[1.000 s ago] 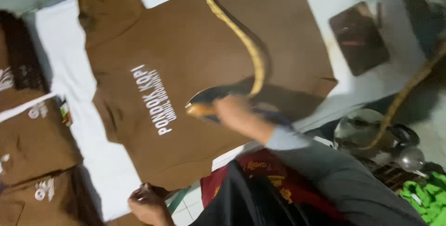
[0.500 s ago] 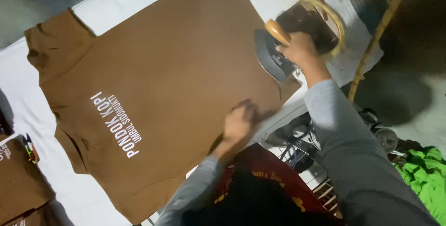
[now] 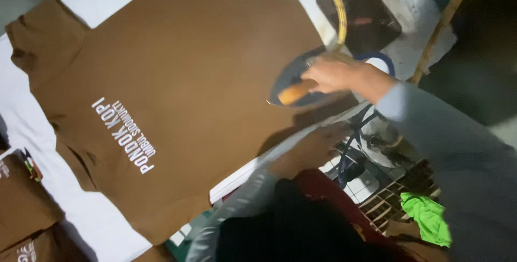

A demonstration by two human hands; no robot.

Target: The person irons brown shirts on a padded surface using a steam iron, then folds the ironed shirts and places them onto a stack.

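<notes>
1. Gripping the orange handle of the iron [image 3: 301, 81], the right hand [image 3: 336, 73] is clenched round it at the near right edge of the brown T-shirt [image 3: 183, 73].
2. The iron sits with its dark body on the shirt's fabric, directly under that hand, well to the right of the shirt's white lettering [image 3: 124, 135].
3. A yellowish cord [image 3: 336, 3] rises from the iron, arching away above the shirt's right edge.
4. The left hand [image 3: 315, 151] is blurred, just off the shirt's near edge and below the iron; I cannot tell whether it is clenched or released.
5. The shirt lies flat on a white padded board [image 3: 97, 219], which shows around its edges.
6. Beyond the shirt's right edge lies a dark rectangular plate [image 3: 358, 11].
7. More folded brown shirts [image 3: 21, 208] lie left of the spread shirt.
</notes>
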